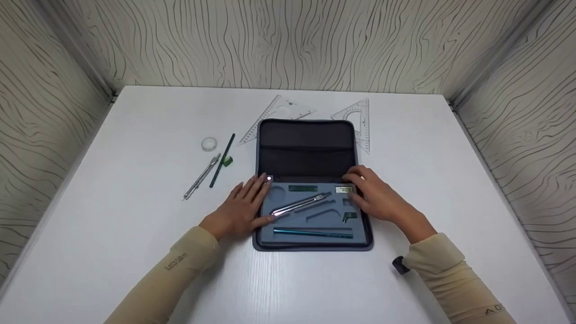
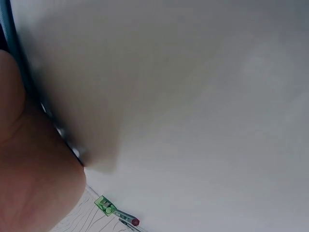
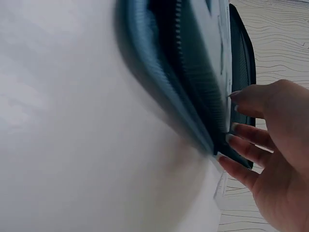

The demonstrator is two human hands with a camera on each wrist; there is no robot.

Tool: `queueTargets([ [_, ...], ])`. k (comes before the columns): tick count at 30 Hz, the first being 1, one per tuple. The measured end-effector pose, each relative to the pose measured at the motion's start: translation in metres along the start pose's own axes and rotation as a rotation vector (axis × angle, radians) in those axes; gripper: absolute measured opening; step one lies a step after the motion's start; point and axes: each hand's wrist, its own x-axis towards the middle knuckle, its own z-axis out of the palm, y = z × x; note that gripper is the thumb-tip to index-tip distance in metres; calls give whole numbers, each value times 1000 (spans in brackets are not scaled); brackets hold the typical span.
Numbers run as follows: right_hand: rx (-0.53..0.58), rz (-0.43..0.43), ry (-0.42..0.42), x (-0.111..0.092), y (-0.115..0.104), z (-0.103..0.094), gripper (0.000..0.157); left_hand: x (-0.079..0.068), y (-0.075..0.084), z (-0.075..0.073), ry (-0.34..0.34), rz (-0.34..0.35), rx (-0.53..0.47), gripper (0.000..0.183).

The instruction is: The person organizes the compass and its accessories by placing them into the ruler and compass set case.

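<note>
A zippered drawing-set case [image 1: 307, 135] lies unfolded, its dark lid leaning back and a grey-blue insert [image 1: 321, 223] in its base. The insert holds a silver compass [image 1: 299, 204], a teal pencil [image 1: 312, 233], a small green piece [image 1: 349, 217], a green strip [image 1: 302, 188] and a pale labelled block [image 1: 344, 190]; other recesses are bare. My left hand [image 1: 240, 209] rests flat over the insert's left edge, fingers extended, thumb by the compass. At the right edge is my right hand [image 1: 378, 195], fingers lightly bent; the right wrist view shows its fingertips [image 3: 231, 140] at the insert's rim.
To the left lie a clear ring [image 1: 209, 144], a second compass [image 1: 200, 178], a dark green pencil [image 1: 222, 160] and a green sharpener [image 1: 228, 161]. Behind the lid are two transparent set squares [image 1: 281, 105] on the white table [image 1: 148, 112]. Patterned panels [image 1: 279, 45] stand around it.
</note>
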Motion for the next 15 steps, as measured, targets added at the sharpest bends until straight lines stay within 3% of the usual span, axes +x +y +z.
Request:
queueTargets([
  [7,33,7,30,0,14,8,56,-5,3,-7,9,13,-45,91],
  [15,44,60,-51,-2,32,12,79,-3,4,-8,-26,5,-10,91],
])
